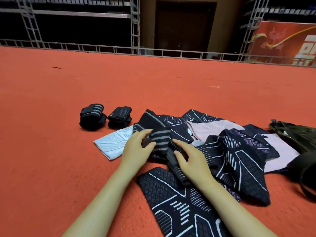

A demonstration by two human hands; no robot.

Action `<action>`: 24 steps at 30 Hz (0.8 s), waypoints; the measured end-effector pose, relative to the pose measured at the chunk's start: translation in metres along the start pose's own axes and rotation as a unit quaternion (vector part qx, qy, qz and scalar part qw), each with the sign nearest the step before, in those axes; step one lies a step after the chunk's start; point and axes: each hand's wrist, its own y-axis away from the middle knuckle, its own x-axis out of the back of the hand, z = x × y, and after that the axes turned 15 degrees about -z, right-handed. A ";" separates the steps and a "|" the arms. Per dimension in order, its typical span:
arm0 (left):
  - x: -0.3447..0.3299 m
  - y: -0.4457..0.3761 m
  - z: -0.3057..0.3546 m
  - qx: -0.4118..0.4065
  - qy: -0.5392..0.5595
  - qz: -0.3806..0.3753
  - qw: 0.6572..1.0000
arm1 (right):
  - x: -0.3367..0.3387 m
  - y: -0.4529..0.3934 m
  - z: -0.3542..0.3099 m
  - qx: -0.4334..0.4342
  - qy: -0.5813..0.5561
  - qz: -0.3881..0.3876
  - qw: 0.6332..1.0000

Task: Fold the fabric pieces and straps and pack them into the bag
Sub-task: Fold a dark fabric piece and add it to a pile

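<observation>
Striped strap [160,139] sat at frame center on top of the fabric pile, black with grey stripes, partly bunched. Left hand [136,147] gripped its left end, fingers curled over the top and thumb under. Right hand [189,159] pinched the strap's other run, a dark ribbed length trailing toward 6 o'clock, fingers curled on it. Under and around the hands: heap of dark patterned fabric pieces [239,161] spreading to 3 o'clock, mixed with pale pink pieces [210,129]. One long dark patterned piece [177,202] lay flat at 6 o'clock, between the forearms. A light blue piece [112,142] lay flat at 9 o'clock, its right edge tucked under the pile. At 10 o'clock, well apart from the pile, two rolled straps [93,118] stood side by side, just beside each other. Dark olive bag [297,134] was at 3 o'clock at the frame edge, touching the pink fabric; can't tell if anything was inside. All on red carpet [51,134]. Metal truss [135,24] and a red banner [282,43] at 12 to 2 o'clock.
</observation>
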 end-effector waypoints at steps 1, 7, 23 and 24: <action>0.001 -0.001 0.000 0.003 0.014 0.015 1.000 | 0.001 0.000 0.002 -0.002 -0.007 0.012 1.000; 0.004 0.002 0.003 -0.023 0.039 0.026 0.999 | 0.007 -0.001 0.010 -0.013 -0.026 0.039 0.999; 0.043 0.022 0.036 -0.071 0.091 0.056 0.992 | 0.033 0.013 -0.001 0.009 -0.011 0.039 0.999; 0.054 0.020 0.047 -0.090 0.079 0.045 0.992 | 0.042 0.007 -0.013 0.018 -0.036 0.033 0.999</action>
